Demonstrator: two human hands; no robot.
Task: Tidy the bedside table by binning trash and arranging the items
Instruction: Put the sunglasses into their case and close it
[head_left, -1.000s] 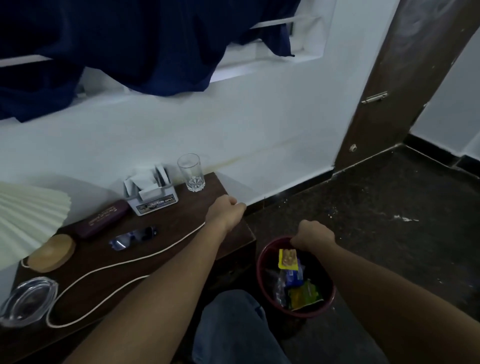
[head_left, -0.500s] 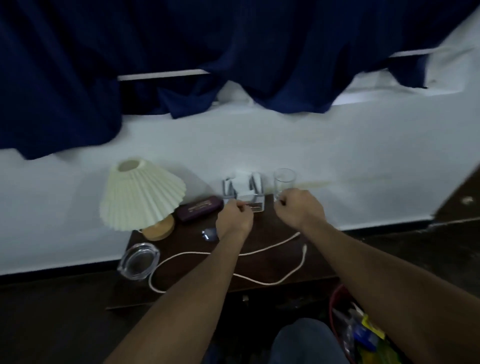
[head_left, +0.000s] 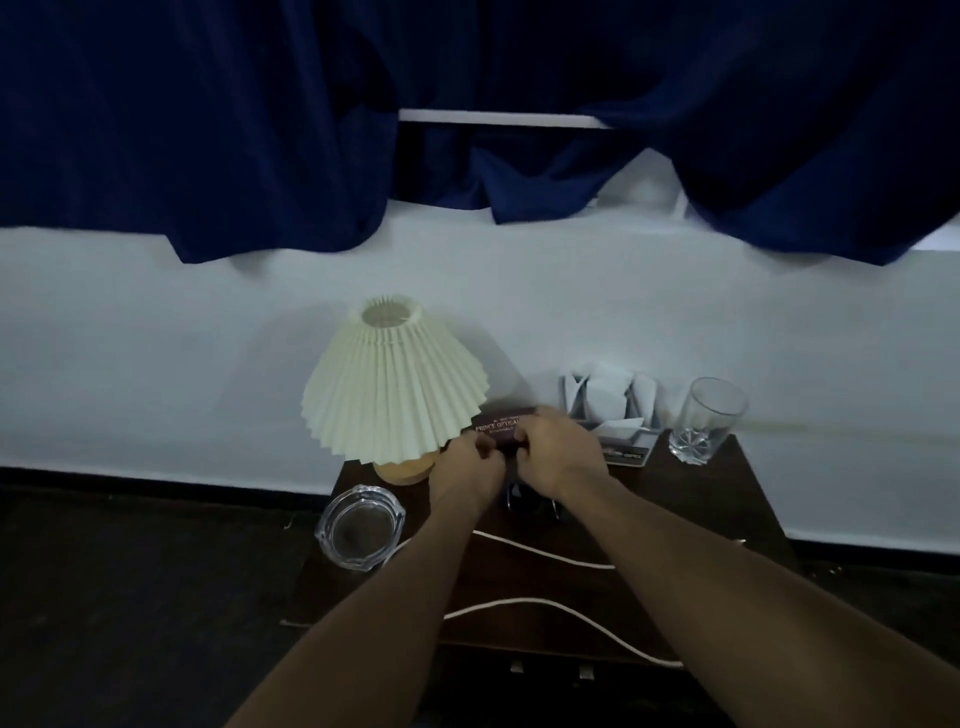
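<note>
Both hands grip the maroon spectacle case (head_left: 503, 423) beside the lamp (head_left: 396, 384): left hand (head_left: 467, 467) and right hand (head_left: 558, 457) curl shut on its front edge; rigid, light, probably hinged, best held at the ends

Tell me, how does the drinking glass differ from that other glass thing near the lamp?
The drinking glass is tall and narrow and stands at the table's back right corner; the ashtray is low and wide, with a faceted rim, and sits at the front left, below the lamp. Both are clear glass, look empty, and neither hand touches them.
</note>
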